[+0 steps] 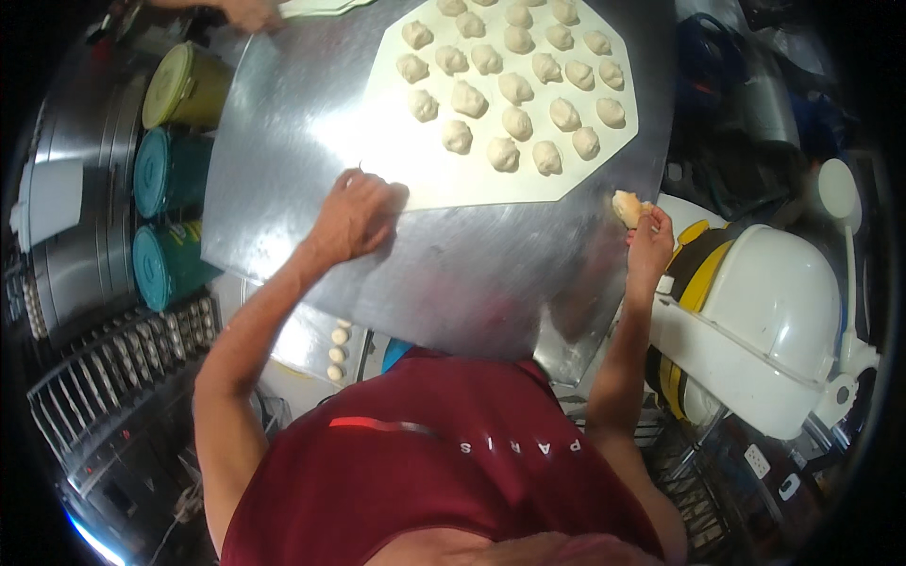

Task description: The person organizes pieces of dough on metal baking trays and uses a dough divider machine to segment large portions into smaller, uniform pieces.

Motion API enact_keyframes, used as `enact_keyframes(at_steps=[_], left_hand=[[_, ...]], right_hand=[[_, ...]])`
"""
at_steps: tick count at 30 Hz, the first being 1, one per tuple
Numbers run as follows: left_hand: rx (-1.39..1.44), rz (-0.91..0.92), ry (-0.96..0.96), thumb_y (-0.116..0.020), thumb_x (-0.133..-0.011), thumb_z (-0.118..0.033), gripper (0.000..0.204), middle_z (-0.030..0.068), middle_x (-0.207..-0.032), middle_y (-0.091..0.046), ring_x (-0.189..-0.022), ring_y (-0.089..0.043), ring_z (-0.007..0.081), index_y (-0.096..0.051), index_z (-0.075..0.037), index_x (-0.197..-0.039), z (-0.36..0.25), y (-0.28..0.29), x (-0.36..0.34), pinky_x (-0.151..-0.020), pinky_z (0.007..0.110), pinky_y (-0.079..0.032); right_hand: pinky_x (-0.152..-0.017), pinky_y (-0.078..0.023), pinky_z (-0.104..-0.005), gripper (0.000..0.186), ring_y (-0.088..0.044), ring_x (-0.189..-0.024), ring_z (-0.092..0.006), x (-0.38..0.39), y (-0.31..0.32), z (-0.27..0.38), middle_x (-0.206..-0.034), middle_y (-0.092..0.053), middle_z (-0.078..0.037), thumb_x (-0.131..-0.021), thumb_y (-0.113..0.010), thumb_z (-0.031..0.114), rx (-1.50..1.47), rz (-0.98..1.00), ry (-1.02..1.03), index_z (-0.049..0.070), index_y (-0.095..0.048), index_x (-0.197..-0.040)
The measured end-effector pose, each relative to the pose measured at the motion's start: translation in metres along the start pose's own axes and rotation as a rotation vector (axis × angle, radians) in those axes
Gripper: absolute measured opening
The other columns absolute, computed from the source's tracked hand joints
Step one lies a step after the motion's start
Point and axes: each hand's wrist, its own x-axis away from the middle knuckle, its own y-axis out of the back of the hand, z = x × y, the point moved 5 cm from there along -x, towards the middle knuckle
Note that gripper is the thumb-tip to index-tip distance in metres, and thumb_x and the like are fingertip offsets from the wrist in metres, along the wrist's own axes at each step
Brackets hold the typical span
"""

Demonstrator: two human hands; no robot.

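A pale, many-sided board (pixel 595 156) lies on the metal table, with several lumps of raw dough (pixel 503 154) set out over it. My left hand (pixel 357 215) is closed at the board's near left corner; the fingers curl under, so their grip is partly hidden. Off the board's right side, over the table's edge, my right hand (pixel 651 245) pinches a torn-looking piece of bread (pixel 627 208), golden on the outside, between thumb and fingers.
Another person's hand (pixel 253 13) rests by pale sheets (pixel 321 7) at the far left. Lidded bins (pixel 156 174) stand left of the metal table (pixel 283 179). To the right is a white machine with a rounded cover (pixel 774 321). Small dough balls (pixel 336 356) lie below the table's near edge.
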Motion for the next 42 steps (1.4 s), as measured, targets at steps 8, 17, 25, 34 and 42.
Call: enact_keyframes(at_steps=[8, 17, 25, 34, 42], left_hand=[[0.185, 0.043, 0.171, -0.075, -0.081, -0.029, 0.051, 0.0030, -0.097, -0.058, -0.102, -0.056, 0.0249, -0.058, -0.018, -0.128, -0.092, -0.050, 0.144, -0.105, 0.055, -0.030], [0.509, -0.083, 0.030, -0.076, -0.083, -0.022, 0.049, 0.0031, -0.116, -0.064, -0.112, -0.058, 0.0227, -0.056, -0.014, -0.127, -0.191, -0.098, 0.219, -0.109, 0.057, -0.026], [0.700, -0.383, -0.033, -0.077, -0.083, -0.020, 0.033, 0.0088, -0.106, -0.067, -0.104, -0.062, 0.0293, -0.067, -0.007, -0.112, -0.200, -0.094, 0.298, -0.098, 0.041, -0.046], [2.005, -0.654, 0.999, -0.028, -0.100, -0.071, 0.086, 0.0195, -0.140, -0.051, -0.125, -0.053, 0.0339, -0.039, 0.000, -0.147, -0.080, -0.129, 0.329, -0.111, 0.053, -0.038], [2.176, -0.406, 1.070, -0.030, -0.101, -0.064, 0.078, 0.0142, -0.153, -0.045, -0.142, -0.042, 0.0322, -0.037, -0.005, -0.152, -0.296, -0.194, 0.348, -0.117, 0.049, -0.035]], right_hand=[[-0.074, -0.058, -0.0308, 0.051, -0.071, -0.087, -0.0229, 0.010, 0.022, 0.020, -0.114, -0.068, -0.015, -0.101, -0.056, 0.043, 0.159, -0.078, 0.093, 0.001, -0.058, -0.131], [-0.070, -0.053, -0.0283, 0.035, -0.065, -0.083, -0.0125, 0.329, -0.060, -0.087, -0.092, -0.068, -0.005, -0.100, -0.064, 0.028, -0.182, 0.804, -0.096, 0.002, -0.057, -0.121], [-0.077, -0.049, -0.0369, 0.022, -0.049, -0.078, -0.0157, 0.399, -0.085, -0.117, -0.092, -0.052, -0.004, -0.106, -0.054, 0.024, -1.169, 0.474, -0.442, 0.007, -0.053, -0.119], [-0.058, -0.044, -0.0302, 0.023, -0.041, -0.058, -0.0107, 0.425, 0.033, -0.195, -0.072, -0.044, 0.002, -0.100, -0.065, 0.028, -0.994, 0.253, -0.582, 0.007, -0.060, -0.105], [-0.044, -0.038, -0.0278, 0.028, -0.051, -0.055, -0.0104, 0.446, 0.202, -0.388, -0.075, -0.060, -0.001, -0.096, -0.067, 0.033, -0.814, -0.403, -0.667, 0.005, -0.066, -0.098]])
